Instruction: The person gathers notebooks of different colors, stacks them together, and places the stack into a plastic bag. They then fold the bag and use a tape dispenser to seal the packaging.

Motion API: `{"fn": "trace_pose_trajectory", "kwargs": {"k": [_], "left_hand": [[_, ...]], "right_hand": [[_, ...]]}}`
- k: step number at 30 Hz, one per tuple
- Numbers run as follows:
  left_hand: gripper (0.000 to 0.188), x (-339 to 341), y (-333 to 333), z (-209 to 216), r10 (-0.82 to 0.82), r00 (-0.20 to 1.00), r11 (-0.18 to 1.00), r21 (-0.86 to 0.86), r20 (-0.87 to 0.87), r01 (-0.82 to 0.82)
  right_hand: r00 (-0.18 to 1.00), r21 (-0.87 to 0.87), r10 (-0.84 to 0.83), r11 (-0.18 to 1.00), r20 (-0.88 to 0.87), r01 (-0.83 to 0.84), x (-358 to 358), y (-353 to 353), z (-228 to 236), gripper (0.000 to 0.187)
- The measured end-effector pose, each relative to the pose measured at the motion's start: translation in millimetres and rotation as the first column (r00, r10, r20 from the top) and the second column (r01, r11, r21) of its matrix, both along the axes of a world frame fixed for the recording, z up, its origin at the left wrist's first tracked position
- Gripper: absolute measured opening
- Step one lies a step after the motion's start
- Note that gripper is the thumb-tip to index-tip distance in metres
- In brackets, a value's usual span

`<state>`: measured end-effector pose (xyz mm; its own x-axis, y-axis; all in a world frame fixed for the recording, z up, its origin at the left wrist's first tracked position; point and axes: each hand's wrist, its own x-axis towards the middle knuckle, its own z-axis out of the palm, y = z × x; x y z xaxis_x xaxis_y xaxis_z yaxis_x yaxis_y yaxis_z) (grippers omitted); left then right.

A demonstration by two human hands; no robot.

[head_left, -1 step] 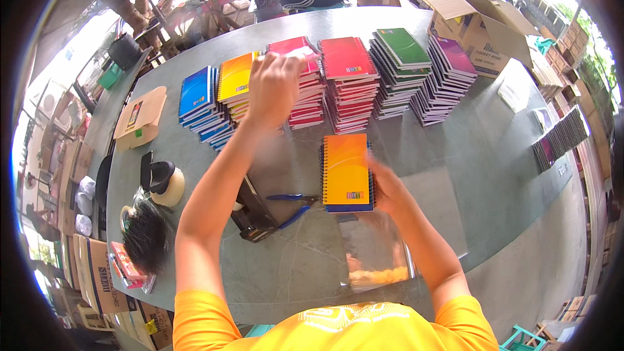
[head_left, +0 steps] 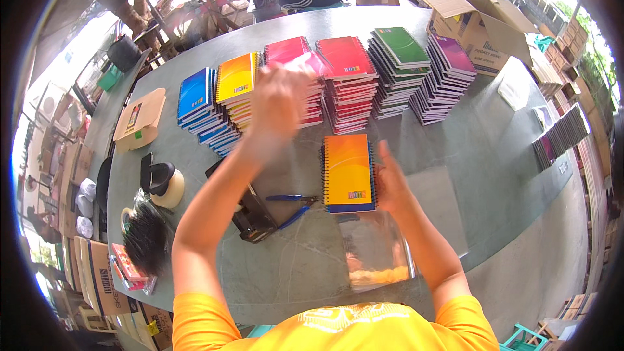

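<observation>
A yellow-orange spiral notebook (head_left: 346, 169) lies on top of a blue one, whose edge shows below and to the right. My right hand (head_left: 391, 182) holds this pair at the right side, thumb lifted off the cover, other fingers partly hidden behind the notebooks. Motion smears my left hand (head_left: 279, 101), which is over the pink-red notebook stack (head_left: 287, 49); its fingers cannot be made out. Beside that stack stand the yellow stack (head_left: 236, 78), the blue stack (head_left: 195, 94) and a second red stack (head_left: 346, 58).
Green (head_left: 401, 47) and purple (head_left: 451, 55) stacks stand farther right, near an open carton (head_left: 484, 32). Blue-handled pliers (head_left: 296, 211) and a black tape dispenser (head_left: 253, 214) lie left of the pair. Clear plastic sleeves (head_left: 377, 253) lie in front. A tape roll (head_left: 170, 188) is at left.
My right thumb has come away from the cover of the yellow-orange notebook. The left hand has shifted slightly down and to the right over the pink-red stack.
</observation>
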<state>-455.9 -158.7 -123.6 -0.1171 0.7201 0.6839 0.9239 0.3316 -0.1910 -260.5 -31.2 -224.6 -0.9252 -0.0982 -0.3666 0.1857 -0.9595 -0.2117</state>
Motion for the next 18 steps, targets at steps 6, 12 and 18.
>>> {"fn": "trace_pose_trajectory", "kwargs": {"k": [6, 12, 18], "left_hand": [[0.042, 48, 11, -30, -0.249, 0.968, 0.959, -0.126, 0.045, 0.252], [0.029, -62, 11, -22, 0.172, 0.964, 0.983, -0.102, 0.202, -0.154], [0.022, 75, -12, -19, -0.276, 0.951, 0.937, -0.179, 0.141, 0.298]], "right_hand": [[0.997, 0.335, -0.082, 0.939, -0.007, 0.08, 4, 22, -25, 0.042], [0.997, 0.241, -0.07, 0.968, -0.031, 0.075, 3, 18, -29, 0.038], [0.984, 0.074, -0.129, 0.988, -0.122, 0.139, 3, 22, -18, 0.04]]}}
